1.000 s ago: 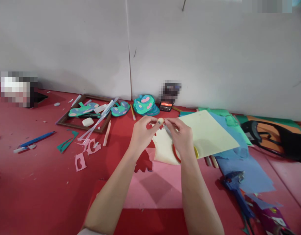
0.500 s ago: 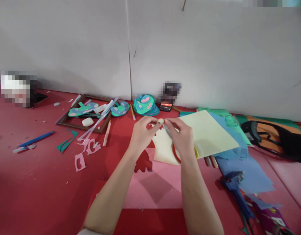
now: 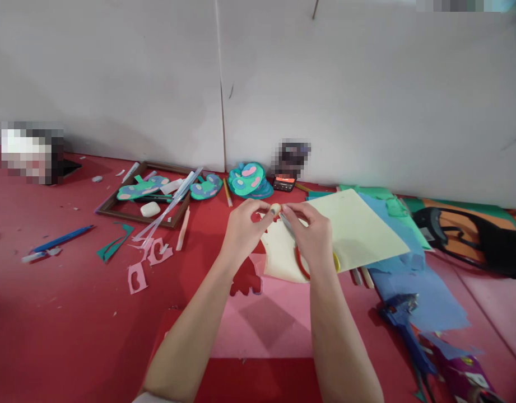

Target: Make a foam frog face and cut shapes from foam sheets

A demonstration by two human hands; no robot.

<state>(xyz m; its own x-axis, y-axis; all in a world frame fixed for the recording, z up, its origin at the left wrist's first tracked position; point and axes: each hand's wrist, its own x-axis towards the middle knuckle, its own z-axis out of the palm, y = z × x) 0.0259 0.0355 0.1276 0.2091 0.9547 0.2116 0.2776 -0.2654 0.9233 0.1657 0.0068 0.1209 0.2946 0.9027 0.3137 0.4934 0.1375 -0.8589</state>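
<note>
Head view: a small cream paper piece is pinched between the left hand and the right hand, held close together above the red floor. Red-handled scissors are gripped in the right hand, over a pale yellow sheet.

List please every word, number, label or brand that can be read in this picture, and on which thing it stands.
No text can be read.
Small black device by the wall: its orange screen shows marks too small to read.
Purple package at the lower right: a white label, too blurred to read.
Scissors in the right hand, paper sheets, foam cutouts: no print visible.
</note>
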